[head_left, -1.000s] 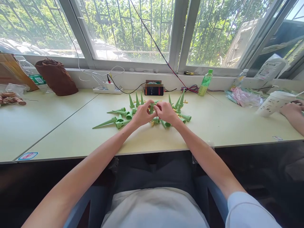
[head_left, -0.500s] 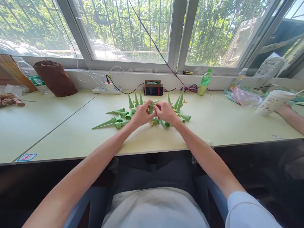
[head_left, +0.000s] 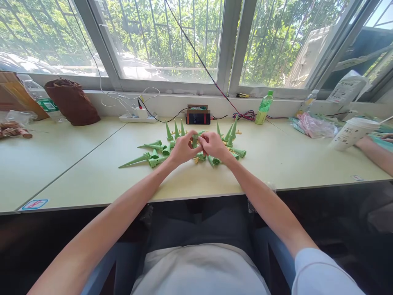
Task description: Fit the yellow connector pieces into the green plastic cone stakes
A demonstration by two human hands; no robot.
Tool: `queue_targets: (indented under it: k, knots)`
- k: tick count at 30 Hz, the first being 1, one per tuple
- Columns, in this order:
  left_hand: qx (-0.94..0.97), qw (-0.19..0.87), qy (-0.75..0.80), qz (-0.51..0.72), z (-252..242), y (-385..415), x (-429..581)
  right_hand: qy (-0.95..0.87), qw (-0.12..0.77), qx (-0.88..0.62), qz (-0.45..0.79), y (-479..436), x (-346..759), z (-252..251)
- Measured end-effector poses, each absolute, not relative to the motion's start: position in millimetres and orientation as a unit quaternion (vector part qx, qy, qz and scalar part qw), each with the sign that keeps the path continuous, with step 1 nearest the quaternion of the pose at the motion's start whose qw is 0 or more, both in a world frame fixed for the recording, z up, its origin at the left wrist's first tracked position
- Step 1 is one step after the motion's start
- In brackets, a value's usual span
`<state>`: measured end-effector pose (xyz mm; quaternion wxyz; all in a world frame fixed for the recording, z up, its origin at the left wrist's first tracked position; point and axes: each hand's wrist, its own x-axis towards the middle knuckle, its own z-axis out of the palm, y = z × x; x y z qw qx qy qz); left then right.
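Note:
Near the middle of the table, my left hand (head_left: 183,149) is closed around a green plastic watering spike (head_left: 195,141), thumb and fingers wrapped about it. My right hand (head_left: 214,144) meets it from the other side, fingers pinched at the same piece. Whether a small yellow valve is between those fingers, I cannot tell. Several green spikes (head_left: 135,160) lie on their sides left of my hands, their ribbed caps toward me. Others stand point up behind, such as one spike (head_left: 232,132) at the right. A yellow valve (head_left: 196,160) shows beneath my hands.
A phone (head_left: 198,118) leans at the back, beside a power strip (head_left: 138,118) and cables. A green bottle (head_left: 264,107) stands to the right. Farther right are a white cup (head_left: 353,133), plastic bags (head_left: 316,124) and another person's arm (head_left: 376,155). A brown pouch (head_left: 72,101) sits left.
My hands stay almost in the same place around the green spike, with barely any finger movement. At the far right, more of the other person's hands has come into view.

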<state>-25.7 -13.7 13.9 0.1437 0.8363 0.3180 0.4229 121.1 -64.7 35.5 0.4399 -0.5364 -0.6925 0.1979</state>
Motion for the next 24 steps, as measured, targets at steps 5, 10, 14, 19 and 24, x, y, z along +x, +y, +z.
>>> queue_targets:
  k: [5, 10, 14, 19, 24]
  knots:
    - [0.836, 0.142, 0.318, 0.424, 13.9, -13.1, -25.8, -0.694, 0.441, -0.535, 0.194, -64.3, 121.2, 35.3]
    - [0.835, 0.143, 0.318, 0.426, 13.2, -12.7, -25.9, -0.694, 0.442, -0.533, 0.197, -63.5, 121.5, 34.2]
    - [0.834, 0.142, 0.317, 0.428, 13.1, -12.5, -26.0, -0.694, 0.442, -0.533, 0.199, -63.1, 121.5, 33.6]
    - [0.835, 0.145, 0.315, 0.428, 13.1, -12.8, -26.1, -0.697, 0.441, -0.532, 0.19, -63.2, 121.4, 33.5]
    - [0.836, 0.15, 0.313, 0.425, 13.6, -13.7, -26.2, -0.698, 0.442, -0.531, 0.19, -63.9, 121.4, 33.6]
